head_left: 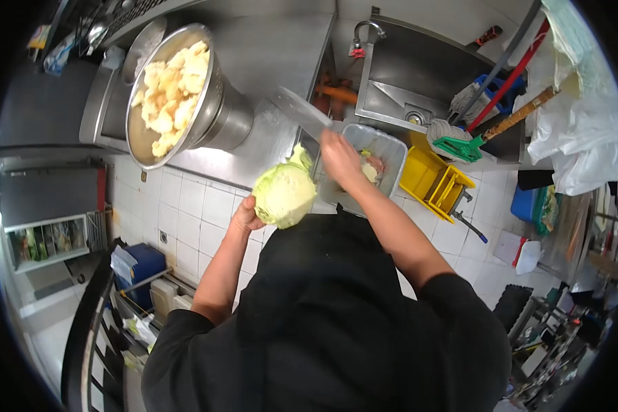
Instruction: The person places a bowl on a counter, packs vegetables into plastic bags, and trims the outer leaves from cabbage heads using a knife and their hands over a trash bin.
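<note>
My left hand (247, 214) is closed round the lower side of a pale cauliflower (286, 196) with green leaves, held in front of my body by the counter edge. My right hand (341, 162) grips a large kitchen knife (299, 111) by its handle. The broad blade points away to the upper left over the steel counter, apart from the cauliflower. Below my right hand stands a grey plastic bin (395, 152) with scraps inside. To the left, a big metal bowl (209, 77) full of cauliflower florets (175, 93) rests tilted on a steel pot (232, 123).
The steel counter (268, 41) runs ahead of me. A sink (419, 62) with a tap (368, 34) lies to its right. Beyond the bin are a yellow mop bucket (432, 182) and several mop and broom handles. White tiles (192, 206) cover the floor.
</note>
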Tool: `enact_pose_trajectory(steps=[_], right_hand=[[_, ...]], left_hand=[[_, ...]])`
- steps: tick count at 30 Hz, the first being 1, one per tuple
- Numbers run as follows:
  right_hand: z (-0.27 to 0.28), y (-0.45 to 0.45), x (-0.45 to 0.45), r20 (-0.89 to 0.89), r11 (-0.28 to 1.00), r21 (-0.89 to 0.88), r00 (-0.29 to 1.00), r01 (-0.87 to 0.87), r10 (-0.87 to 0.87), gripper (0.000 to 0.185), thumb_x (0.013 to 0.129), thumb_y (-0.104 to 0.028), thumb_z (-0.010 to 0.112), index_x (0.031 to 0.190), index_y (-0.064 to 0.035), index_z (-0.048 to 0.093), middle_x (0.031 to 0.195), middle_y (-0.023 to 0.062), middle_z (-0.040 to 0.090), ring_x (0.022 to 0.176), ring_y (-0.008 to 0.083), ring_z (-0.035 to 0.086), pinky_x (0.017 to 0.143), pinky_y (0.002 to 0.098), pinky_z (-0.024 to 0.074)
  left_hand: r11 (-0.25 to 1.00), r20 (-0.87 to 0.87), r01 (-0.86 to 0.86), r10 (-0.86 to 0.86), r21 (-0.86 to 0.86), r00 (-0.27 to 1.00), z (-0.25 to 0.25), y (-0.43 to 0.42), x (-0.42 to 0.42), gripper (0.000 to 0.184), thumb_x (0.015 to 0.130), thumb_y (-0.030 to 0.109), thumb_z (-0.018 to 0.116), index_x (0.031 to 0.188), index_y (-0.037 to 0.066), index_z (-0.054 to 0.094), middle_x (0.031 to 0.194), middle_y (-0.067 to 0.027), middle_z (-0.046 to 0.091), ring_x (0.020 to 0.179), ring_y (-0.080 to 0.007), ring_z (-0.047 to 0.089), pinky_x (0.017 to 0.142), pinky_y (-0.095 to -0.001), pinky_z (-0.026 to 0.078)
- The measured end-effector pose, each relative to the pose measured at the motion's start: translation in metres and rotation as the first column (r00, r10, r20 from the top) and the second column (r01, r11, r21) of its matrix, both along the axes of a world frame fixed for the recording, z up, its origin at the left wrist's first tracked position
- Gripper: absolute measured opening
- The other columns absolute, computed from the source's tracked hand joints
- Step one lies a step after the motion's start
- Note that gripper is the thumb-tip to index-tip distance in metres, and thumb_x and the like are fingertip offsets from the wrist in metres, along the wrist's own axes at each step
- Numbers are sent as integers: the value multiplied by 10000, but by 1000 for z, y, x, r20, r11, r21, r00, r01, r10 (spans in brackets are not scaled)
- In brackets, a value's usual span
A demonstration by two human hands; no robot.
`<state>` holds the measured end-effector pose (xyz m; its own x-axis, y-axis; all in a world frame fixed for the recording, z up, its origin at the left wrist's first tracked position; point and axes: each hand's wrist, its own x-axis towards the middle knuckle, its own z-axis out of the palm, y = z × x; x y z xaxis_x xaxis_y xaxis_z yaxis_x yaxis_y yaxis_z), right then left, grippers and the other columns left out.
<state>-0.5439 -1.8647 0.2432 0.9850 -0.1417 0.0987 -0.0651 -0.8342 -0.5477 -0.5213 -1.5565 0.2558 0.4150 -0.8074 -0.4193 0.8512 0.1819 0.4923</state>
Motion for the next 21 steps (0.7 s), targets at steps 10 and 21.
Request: enact_pose_trajectory(steps=[10, 21], right_hand=[[44, -5, 66, 72, 934, 283, 976, -216, 204, 395, 996, -311, 636, 1259, -16, 650, 1065, 97, 644, 930, 232, 642, 782, 369, 547], [95, -39, -61, -184, 412, 900, 981, 144, 59, 464, 1087, -395, 544, 1360, -34, 645, 852, 35, 683, 599, 124, 590, 532, 281, 498]], left_hand=[[989, 153, -138, 146, -57, 977, 30, -12, 14, 1248, 627, 538, 960, 1569, 8, 334, 1520, -145, 499, 1371, -257, 538, 1125, -404, 481], [994, 205, -25, 3, 108, 979, 48, -121, 38, 720, 996, 638, 552, 1438, 77, 465, 1405, -103, 574, 1321, -224, 558, 1115, -399, 468]])
